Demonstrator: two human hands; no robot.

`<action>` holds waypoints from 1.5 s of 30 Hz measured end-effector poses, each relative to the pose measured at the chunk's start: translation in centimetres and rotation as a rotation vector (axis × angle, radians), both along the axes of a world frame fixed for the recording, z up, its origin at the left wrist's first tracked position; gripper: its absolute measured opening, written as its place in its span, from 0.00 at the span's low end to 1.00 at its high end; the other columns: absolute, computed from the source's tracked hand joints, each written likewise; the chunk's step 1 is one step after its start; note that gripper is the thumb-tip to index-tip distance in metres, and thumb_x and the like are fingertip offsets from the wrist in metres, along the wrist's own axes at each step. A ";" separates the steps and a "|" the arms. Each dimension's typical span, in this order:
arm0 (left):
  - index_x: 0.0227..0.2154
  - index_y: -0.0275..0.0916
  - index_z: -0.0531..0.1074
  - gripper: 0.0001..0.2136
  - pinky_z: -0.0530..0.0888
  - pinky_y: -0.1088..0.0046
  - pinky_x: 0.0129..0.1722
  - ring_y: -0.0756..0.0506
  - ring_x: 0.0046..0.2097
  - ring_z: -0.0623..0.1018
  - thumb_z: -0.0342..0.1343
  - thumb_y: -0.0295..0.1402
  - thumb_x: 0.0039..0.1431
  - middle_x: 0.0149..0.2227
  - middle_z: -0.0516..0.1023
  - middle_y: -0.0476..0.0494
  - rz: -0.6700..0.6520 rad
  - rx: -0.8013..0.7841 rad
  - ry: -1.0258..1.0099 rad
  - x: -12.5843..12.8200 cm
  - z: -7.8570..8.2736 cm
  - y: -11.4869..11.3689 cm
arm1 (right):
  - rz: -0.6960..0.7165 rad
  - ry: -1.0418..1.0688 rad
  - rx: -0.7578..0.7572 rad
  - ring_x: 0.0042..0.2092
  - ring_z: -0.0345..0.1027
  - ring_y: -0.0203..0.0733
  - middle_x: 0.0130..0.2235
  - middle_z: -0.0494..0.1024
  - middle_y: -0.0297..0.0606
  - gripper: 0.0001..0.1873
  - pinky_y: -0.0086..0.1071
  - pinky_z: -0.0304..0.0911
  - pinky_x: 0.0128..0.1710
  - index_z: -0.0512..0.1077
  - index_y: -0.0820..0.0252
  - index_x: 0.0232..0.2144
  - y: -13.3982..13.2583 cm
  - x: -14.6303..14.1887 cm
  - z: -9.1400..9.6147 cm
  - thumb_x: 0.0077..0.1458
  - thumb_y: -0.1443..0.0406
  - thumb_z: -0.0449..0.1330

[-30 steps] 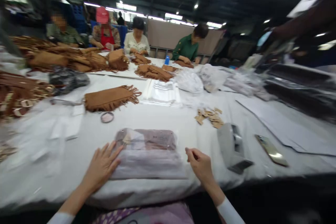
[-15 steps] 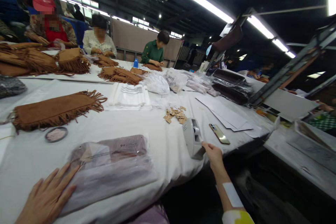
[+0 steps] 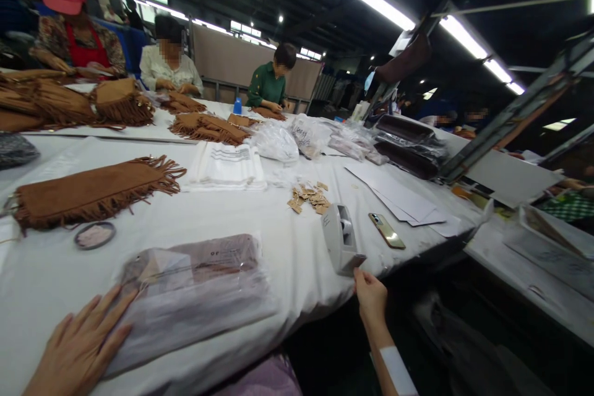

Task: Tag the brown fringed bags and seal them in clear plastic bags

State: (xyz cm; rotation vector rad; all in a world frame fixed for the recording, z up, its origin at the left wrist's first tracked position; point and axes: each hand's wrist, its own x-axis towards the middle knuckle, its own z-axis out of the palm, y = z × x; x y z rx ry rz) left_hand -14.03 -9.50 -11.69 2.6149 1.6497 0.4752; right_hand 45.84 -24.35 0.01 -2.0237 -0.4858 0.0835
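Observation:
My left hand [image 3: 81, 346] lies flat with fingers spread on the near left edge of a clear plastic bag [image 3: 195, 297] that holds a brown suede item. The bag rests on the white table cover [image 3: 288, 241] in front of me. My right hand [image 3: 370, 297] is at the table's near edge, its fingertips touching the front end of a grey tape dispenser [image 3: 341, 240]. The fingers look pinched together; what is between them is too small to make out.
A phone [image 3: 387, 230] lies right of the dispenser, beside white sheets [image 3: 399, 198]. Small brown tags [image 3: 309, 197], a folded white cloth [image 3: 225, 167], a fringed brown suede piece [image 3: 93, 192] and a round lid [image 3: 94, 235] sit further back. Several people work at the far side.
The view swung right. My right hand went from beside the bag to the tape dispenser's front end, then drew back slightly toward the table edge. My left hand stayed on the bag.

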 end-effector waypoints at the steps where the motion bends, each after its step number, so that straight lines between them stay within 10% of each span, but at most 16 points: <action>1: 0.64 0.62 0.40 0.27 0.55 0.45 0.60 0.36 0.68 0.51 0.39 0.41 0.63 0.68 0.51 0.53 -0.013 0.035 -0.007 0.3 0.6 -0.2 | -0.001 0.000 -0.021 0.18 0.60 0.40 0.12 0.66 0.34 0.29 0.33 0.55 0.19 0.73 0.64 0.21 -0.1 -0.3 0.0 0.41 0.42 0.57; 6: 0.63 0.55 0.52 0.25 0.57 0.46 0.60 0.34 0.64 0.60 0.42 0.45 0.64 0.65 0.58 0.46 0.053 -0.003 0.028 2.4 5.4 -1.3 | 0.185 0.014 -0.118 0.20 0.63 0.42 0.17 0.72 0.37 0.26 0.33 0.59 0.21 0.74 0.63 0.25 1.5 -4.5 1.0 0.41 0.45 0.57; 16: 0.63 0.57 0.50 0.25 0.56 0.46 0.61 0.36 0.64 0.58 0.42 0.48 0.65 0.66 0.57 0.47 0.088 -0.098 -0.051 3.2 8.4 -1.0 | 1.744 -0.194 -0.228 0.32 0.66 0.38 0.28 0.75 0.35 0.15 0.29 0.60 0.32 0.74 0.58 0.27 14.3 -27.1 11.4 0.58 0.56 0.54; 22: 0.63 0.58 0.50 0.25 0.54 0.43 0.61 0.34 0.64 0.57 0.40 0.50 0.65 0.66 0.57 0.46 0.080 -0.132 -0.094 3.1 9.2 -0.9 | 2.238 -0.324 -0.426 0.29 0.64 0.34 0.28 0.75 0.33 0.10 0.26 0.59 0.31 0.76 0.60 0.31 20.1 -34.2 10.5 0.57 0.63 0.56; 36: 0.63 0.56 0.51 0.26 0.55 0.43 0.60 0.33 0.63 0.57 0.43 0.48 0.64 0.65 0.57 0.45 0.066 -0.113 -0.129 2.8 9.8 -0.9 | 2.075 -0.826 -0.641 0.30 0.69 0.42 0.24 0.76 0.36 0.02 0.31 0.57 0.31 0.77 0.56 0.22 24.5 -39.7 6.4 0.43 0.65 0.67; 42: 0.64 0.56 0.50 0.27 0.54 0.43 0.60 0.33 0.64 0.57 0.44 0.49 0.63 0.66 0.56 0.46 0.063 -0.125 -0.118 2.9 9.9 -0.8 | 1.749 -0.775 -0.593 0.37 0.72 0.50 0.35 0.78 0.40 0.35 0.34 0.60 0.34 0.69 0.56 0.48 26.3 -38.2 5.6 0.37 0.55 0.71; 45: 0.63 0.57 0.50 0.26 0.54 0.43 0.61 0.34 0.64 0.57 0.44 0.49 0.63 0.66 0.57 0.46 0.056 -0.127 -0.125 2.8 9.7 -0.8 | 1.539 -0.728 -0.560 0.39 0.71 0.47 0.37 0.77 0.42 0.27 0.34 0.61 0.37 0.64 0.58 0.51 26.6 -34.1 5.5 0.52 0.55 0.61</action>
